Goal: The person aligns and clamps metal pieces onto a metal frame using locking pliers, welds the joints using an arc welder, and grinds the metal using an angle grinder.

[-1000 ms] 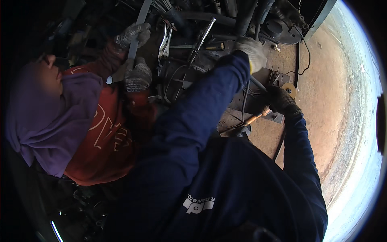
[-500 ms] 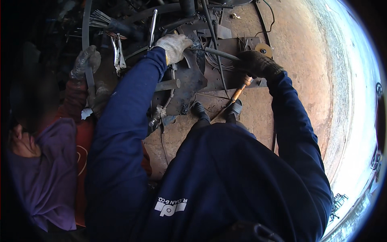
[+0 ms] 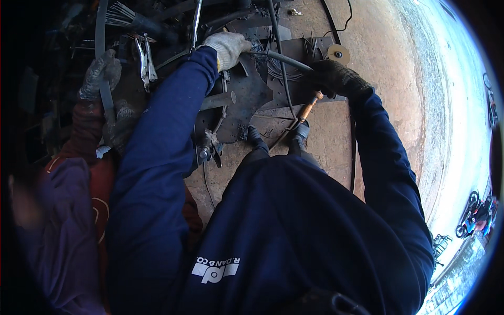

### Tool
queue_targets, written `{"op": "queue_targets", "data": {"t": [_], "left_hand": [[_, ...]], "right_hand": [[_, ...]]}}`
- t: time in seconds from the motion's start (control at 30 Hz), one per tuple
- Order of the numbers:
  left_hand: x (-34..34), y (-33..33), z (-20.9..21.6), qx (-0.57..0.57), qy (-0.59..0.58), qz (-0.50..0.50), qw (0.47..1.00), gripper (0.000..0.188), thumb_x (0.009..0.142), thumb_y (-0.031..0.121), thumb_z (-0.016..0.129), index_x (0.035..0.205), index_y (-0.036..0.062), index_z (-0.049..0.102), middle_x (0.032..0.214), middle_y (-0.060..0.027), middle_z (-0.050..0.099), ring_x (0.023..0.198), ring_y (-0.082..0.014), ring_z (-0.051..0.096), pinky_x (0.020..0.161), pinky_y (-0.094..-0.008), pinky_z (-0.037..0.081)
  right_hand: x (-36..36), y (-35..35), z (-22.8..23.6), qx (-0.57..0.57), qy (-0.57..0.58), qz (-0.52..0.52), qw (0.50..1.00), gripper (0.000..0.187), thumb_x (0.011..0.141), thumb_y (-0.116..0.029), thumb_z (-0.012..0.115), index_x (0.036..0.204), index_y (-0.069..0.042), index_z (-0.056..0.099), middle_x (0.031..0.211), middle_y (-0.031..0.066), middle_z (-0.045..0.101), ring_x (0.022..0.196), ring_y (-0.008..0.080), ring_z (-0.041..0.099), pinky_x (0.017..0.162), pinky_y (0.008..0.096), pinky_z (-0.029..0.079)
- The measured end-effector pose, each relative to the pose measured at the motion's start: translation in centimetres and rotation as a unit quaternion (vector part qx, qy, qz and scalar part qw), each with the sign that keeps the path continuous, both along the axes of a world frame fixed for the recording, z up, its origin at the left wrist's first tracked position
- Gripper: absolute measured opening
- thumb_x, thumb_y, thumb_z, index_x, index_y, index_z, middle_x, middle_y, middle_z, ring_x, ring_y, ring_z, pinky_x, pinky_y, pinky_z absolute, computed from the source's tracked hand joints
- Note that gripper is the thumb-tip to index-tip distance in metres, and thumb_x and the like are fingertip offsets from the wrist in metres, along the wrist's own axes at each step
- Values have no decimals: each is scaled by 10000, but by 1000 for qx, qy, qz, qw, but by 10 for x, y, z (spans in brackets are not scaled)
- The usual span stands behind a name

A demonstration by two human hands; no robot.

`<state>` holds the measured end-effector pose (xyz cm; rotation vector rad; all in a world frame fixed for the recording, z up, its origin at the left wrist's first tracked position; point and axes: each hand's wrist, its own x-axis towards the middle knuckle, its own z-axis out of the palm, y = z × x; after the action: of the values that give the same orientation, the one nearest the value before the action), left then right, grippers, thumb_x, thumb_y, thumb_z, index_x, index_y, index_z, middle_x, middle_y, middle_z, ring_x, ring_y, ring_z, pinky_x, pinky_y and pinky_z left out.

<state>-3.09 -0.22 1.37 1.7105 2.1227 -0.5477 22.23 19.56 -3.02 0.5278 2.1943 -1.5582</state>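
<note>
My left hand (image 3: pixel 227 50), in a pale knitted glove, is closed near the thin left end of a grey rod (image 3: pixel 289 61), above dark metal plates (image 3: pixel 249 97). My right hand (image 3: pixel 336 79), in a darker glove, is wrapped round the rod's thicker right end; its fingertips are mostly hidden. Just below it sits an orange-brown tool handle (image 3: pixel 308 109) with a cable running from its lower end. Whether my right hand touches this handle I cannot tell. A shiny metal tool (image 3: pixel 196 23) stands up just beyond my left wrist.
At left, a co-worker's gloved hand (image 3: pixel 100 73) holds a long flat bar (image 3: pixel 102 39). Locking pliers (image 3: pixel 145 63) and a bundle of thin rods (image 3: pixel 122 16) lie nearby. A round tan disc (image 3: pixel 338 54) is beyond my right hand. A short pipe (image 3: pixel 218 101) and clamp (image 3: pixel 207 150) stand near my feet.
The whole view has shifted slightly, so the surroundings sit a little higher and further left. Both my hands keep about the same hold. A motorbike now shows at the right rim.
</note>
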Motion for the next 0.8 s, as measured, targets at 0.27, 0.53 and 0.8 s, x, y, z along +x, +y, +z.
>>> {"op": "queue_targets", "data": {"t": [0.27, 0.53, 0.8], "left_hand": [[-1, 1, -7, 10, 15, -13, 1000, 381, 823, 30, 635, 1191, 119, 679, 1170, -116, 685, 1142, -336, 643, 993, -428, 530], [11, 6, 3, -26, 34, -40, 998, 315, 851, -11, 591, 1126, 100, 696, 1175, -130, 697, 1134, -337, 655, 971, -438, 541], [12, 5, 5, -35, 31, -65, 997, 296, 858, -18, 586, 1094, 111, 710, 1110, -129, 713, 1081, -333, 680, 941, -437, 554]], "right_hand": [[13, -32, 9, -32, -41, -54, 997, 332, 981, -268, 628, 1167, 4, 671, 802, 86, 668, 647, 149, 673, 518, 311, 542], [29, -80, 11, -109, -48, -153, 981, 415, 979, -319, 636, 1239, 5, 631, 834, 78, 661, 643, 131, 633, 527, 285, 530], [36, -126, 8, -132, -89, -216, 963, 448, 976, -373, 634, 1227, -2, 620, 840, 75, 663, 665, 140, 632, 576, 307, 545]]}}
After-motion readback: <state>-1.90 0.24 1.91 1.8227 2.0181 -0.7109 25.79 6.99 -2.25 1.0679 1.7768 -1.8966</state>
